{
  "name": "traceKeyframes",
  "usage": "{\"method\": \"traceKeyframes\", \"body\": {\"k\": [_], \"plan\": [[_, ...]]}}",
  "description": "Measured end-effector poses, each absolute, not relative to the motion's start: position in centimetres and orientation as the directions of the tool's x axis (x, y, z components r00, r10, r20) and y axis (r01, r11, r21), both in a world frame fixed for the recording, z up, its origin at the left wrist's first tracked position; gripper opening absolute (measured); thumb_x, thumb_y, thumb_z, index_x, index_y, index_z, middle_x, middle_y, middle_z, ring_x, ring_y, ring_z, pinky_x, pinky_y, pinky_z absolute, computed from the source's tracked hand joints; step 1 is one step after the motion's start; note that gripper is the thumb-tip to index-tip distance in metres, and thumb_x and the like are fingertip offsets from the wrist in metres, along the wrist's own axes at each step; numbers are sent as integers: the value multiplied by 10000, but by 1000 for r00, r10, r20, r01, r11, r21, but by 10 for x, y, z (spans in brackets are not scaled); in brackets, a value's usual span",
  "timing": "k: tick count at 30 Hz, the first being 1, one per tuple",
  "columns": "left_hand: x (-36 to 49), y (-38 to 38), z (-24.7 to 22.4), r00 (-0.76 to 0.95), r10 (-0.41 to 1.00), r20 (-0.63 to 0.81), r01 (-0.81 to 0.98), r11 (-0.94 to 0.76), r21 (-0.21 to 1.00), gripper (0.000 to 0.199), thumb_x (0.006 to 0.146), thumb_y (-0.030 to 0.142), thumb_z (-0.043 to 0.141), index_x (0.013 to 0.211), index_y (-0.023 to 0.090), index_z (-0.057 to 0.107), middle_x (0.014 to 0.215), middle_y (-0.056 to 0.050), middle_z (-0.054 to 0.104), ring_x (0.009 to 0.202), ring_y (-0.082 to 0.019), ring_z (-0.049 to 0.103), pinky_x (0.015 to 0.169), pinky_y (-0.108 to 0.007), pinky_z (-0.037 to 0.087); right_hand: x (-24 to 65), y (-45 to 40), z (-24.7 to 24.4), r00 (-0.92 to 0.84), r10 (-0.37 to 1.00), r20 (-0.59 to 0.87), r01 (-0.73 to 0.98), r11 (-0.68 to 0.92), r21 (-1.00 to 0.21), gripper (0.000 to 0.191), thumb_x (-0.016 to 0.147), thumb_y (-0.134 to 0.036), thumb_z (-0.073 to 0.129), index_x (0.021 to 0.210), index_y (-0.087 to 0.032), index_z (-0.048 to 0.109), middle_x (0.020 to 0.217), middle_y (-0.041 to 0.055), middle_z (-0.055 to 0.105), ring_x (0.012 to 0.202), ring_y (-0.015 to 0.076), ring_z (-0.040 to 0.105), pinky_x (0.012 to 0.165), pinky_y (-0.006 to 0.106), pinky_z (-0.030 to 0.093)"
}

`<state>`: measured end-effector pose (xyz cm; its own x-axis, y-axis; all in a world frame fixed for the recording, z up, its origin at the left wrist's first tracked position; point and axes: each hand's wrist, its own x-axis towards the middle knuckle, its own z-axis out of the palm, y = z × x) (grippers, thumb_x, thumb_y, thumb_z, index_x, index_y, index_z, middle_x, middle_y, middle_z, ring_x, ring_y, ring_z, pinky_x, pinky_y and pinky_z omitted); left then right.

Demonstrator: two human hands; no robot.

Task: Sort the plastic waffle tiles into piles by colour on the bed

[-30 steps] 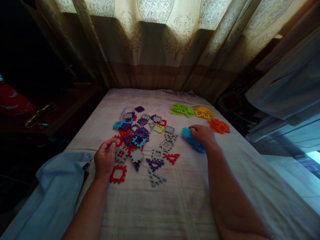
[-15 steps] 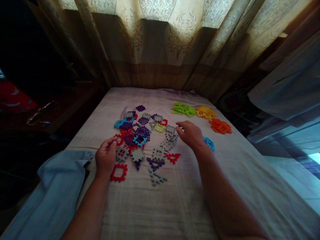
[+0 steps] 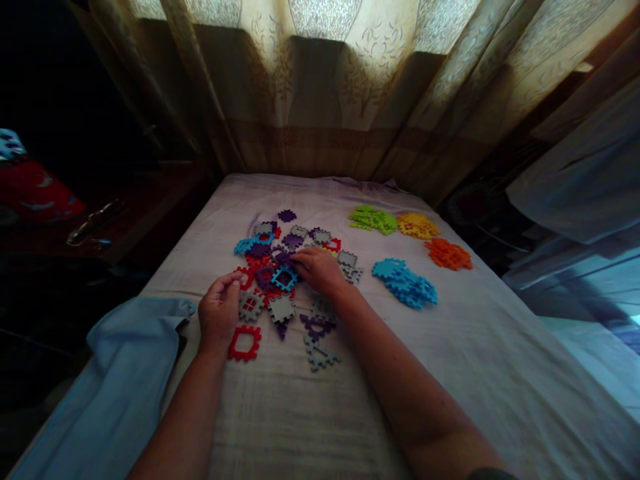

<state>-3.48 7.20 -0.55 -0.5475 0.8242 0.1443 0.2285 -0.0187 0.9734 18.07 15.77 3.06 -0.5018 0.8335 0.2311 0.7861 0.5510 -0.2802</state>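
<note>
Toothed plastic building pieces lie in a mixed heap on a pale sheet. My left hand rests at the heap's left side, fingers curled in against the thumb, with a red square frame piece by its fingertips. Whatever the curled fingers hold, if anything, is hidden. My right hand reaches across the heap, fingers stretched out over purple pieces and close to a blue square frame piece. Nearer me lie a grey window piece, a solid grey square, a red square frame and a grey triangle.
To the right are single-colour piles: blue, green, yellow and orange. A light blue cloth lies at the left edge. Behind the bed hangs a patterned curtain.
My right hand has moved left from beside the blue pile to the middle of the heap, uncovering that pile. My left hand stays by the red piece. The view has shifted slightly.
</note>
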Motion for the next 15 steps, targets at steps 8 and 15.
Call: {"method": "traceKeyframes", "body": {"k": [8, 15], "plan": [[-33, 72, -4, -537, 828, 163, 235, -39, 971, 363, 749, 430, 597, 976, 174, 716, 975, -69, 748, 916, -210, 684, 899, -370, 523, 220, 172, 22, 16, 933, 359, 869, 164, -466, 340, 935, -301, 474, 1192, -238, 687, 1123, 82, 720, 1036, 238, 642, 912, 368, 495], [-34, 72, -4, -530, 832, 160, 247, -28, 969, 356, 752, 417, 594, 985, 177, 716, 996, -69, 752, 971, -217, 689, 967, -396, 506, 214, 169, 23, -141, 923, 357, 874, 286, -392, 315, 882, -200, 522, 1127, -232, 718, 1232, 92, 665, 1138, 244, 578, 1008, 400, 443]]}}
